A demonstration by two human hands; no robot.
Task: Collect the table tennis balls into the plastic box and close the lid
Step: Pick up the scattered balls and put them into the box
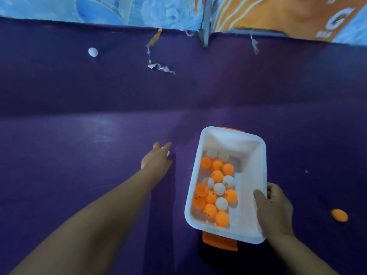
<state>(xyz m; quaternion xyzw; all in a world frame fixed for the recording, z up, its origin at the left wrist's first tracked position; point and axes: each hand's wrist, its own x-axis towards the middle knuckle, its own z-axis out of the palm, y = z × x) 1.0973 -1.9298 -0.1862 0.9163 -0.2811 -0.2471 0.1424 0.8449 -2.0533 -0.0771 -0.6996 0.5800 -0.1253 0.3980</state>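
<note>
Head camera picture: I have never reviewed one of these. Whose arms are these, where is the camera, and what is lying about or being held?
There is no machine here. A person wears one wide-angle camera on the head, looking forward and down, so the two bare arms reaching in from the bottom are their own.

The right hand grips the rim of a white plastic box with orange clips; no lid is on it. Inside lie orange and white table tennis balls.

The left hand reaches out over the purple floor and seems to close on a small white ball, mostly hidden by the fingers.

Still loose on the floor: a white ball far off to the left and an orange ball to the right. Printed barriers stand behind.
</note>
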